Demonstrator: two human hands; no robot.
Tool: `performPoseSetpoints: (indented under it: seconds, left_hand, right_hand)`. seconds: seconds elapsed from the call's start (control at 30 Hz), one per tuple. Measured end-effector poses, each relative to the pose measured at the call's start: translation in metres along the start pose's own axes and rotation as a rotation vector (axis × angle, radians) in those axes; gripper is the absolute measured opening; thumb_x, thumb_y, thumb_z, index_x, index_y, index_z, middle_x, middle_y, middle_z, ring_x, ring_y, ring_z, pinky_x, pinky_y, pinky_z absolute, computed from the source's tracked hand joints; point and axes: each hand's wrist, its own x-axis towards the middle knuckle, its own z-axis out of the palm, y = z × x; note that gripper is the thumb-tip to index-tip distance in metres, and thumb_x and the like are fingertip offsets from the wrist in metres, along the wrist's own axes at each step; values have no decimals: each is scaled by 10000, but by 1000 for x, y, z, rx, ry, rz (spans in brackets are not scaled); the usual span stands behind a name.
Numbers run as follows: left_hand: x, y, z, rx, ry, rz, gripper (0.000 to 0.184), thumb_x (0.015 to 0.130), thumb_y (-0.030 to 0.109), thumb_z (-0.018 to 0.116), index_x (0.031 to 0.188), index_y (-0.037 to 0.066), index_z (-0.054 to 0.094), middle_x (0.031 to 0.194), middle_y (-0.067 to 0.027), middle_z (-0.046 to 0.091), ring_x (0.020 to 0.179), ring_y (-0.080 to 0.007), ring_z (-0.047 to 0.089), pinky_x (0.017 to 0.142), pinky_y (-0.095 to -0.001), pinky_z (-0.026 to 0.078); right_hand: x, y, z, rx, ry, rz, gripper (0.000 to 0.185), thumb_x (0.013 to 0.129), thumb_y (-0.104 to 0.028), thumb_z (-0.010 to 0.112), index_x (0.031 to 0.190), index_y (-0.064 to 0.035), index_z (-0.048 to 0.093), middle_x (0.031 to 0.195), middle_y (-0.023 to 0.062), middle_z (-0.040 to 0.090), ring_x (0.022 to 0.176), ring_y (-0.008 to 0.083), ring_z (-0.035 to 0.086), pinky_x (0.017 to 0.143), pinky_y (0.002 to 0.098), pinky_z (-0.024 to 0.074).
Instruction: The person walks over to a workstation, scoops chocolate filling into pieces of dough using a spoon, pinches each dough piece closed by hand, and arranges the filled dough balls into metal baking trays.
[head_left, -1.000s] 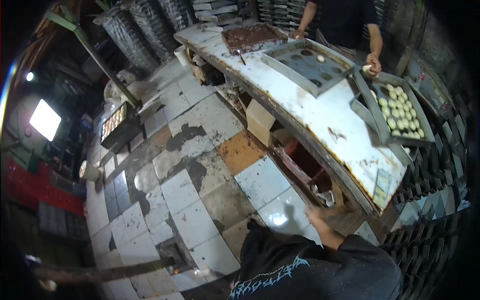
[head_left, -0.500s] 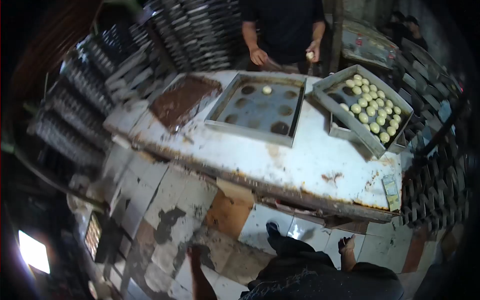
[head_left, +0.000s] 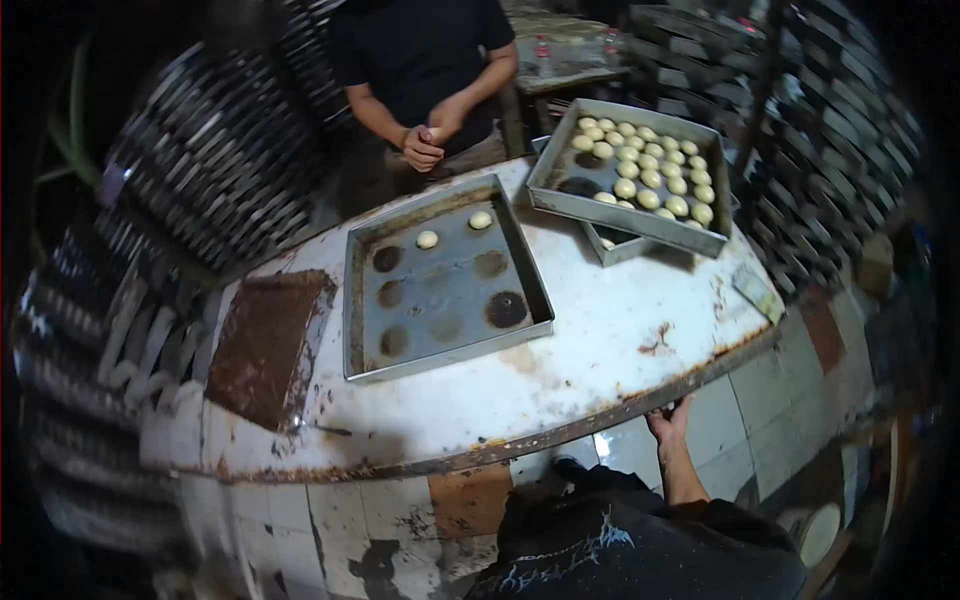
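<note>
My right hand (head_left: 672,424) is at the table's front edge, fingers spread and holding nothing; its fingertips reach the rim, but firm contact is unclear. My left hand is out of view. On the white, rust-stained table (head_left: 610,340) lies a square metal tray (head_left: 450,352) with dark round marks. Two pale dough balls sit in it, one dough ball (head_left: 427,239) left of the other dough ball (head_left: 480,220). At the far right, a second metal tray (head_left: 640,231) holds many dough balls and rests askew on a lower tray (head_left: 612,247).
Across the table stands a person (head_left: 420,70) in a dark shirt, hands together. A brown slab (head_left: 265,345) with clear plastic along its edge lies at the left. A small flat packet (head_left: 758,292) lies near the right corner. Stacked grey slats (head_left: 235,150) line the surroundings.
My view has swung round and nearer the table. A second dough ball is in the square tray. The co-worker's hands have come together. My right hand has risen to the table edge; my left has left view.
</note>
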Motion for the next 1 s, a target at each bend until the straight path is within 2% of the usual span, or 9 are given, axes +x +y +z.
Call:
performPoseSetpoints:
  seconds: [0.13,0.23,0.3,0.37,0.43,0.57,0.7,0.83,1.0]
  left_hand:
    - [24,47,-53,165,-104,47,386,911,373,478,1168,84,495,1025,-74,622,834,-216,609,682,-353,483]
    - [60,90,-76,292,-270,160,397,910,388,479,1169,87,491,1026,-71,623,835,-215,608,694,-355,483]
    - [75,121,-77,384,-348,210,404,909,399,479,1169,89,489,1028,-70,624,837,-214,607,703,-357,483]
    - [56,150,-51,437,-310,124,415,913,418,479,1170,94,510,1066,-64,609,882,-204,604,749,-345,476]
    - [35,171,-17,470,-262,55,428,916,438,478,1171,98,531,1104,-59,595,927,-194,601,795,-333,470]
    - [-18,170,43,580,-640,189,435,930,428,460,1152,64,548,1126,-88,581,982,-172,562,844,-308,436]
    - [-80,160,82,587,-705,377,477,926,445,475,1163,37,543,1110,-95,576,1013,-169,544,859,-281,424]
    - [-138,163,121,188,-711,620,420,944,335,484,1163,-22,522,1106,-113,571,1044,-191,541,912,-314,421]
    - [-215,150,155,-95,-375,681,400,944,291,480,1155,-48,515,1068,-151,599,1034,-236,571,929,-356,436]
  right_hand:
    - [-36,57,-9,-124,81,30,674,797,-628,545,1212,-101,482,1112,66,527,1019,246,478,861,409,417]
    - [-84,66,-17,-328,64,-53,569,818,-562,577,1131,-89,540,1072,43,578,1043,251,481,876,399,412]
    - [-115,56,-23,-933,31,144,358,876,-429,543,1050,-121,598,1035,22,605,1057,273,492,837,405,442]
    - [-149,36,-8,-867,-157,158,319,889,-366,543,1007,-74,596,1060,58,601,982,256,549,854,391,438]
    - [-191,21,45,-791,-314,22,237,892,-258,557,983,-41,591,956,60,613,916,214,560,832,356,433]
    - [-159,-38,145,-1224,-621,-587,141,857,-182,612,807,-54,585,757,4,551,767,98,515,732,248,425]
    - [-117,-65,304,-1378,-689,-1046,328,802,-341,684,622,-106,542,553,-58,448,508,40,361,458,234,269]
    - [27,-79,410,-1614,-924,-1560,317,832,-252,606,839,63,638,724,171,651,624,237,614,603,351,472]
    - [92,-77,450,-2265,-613,-1244,390,811,-334,638,727,46,622,654,221,610,631,336,614,615,422,466]
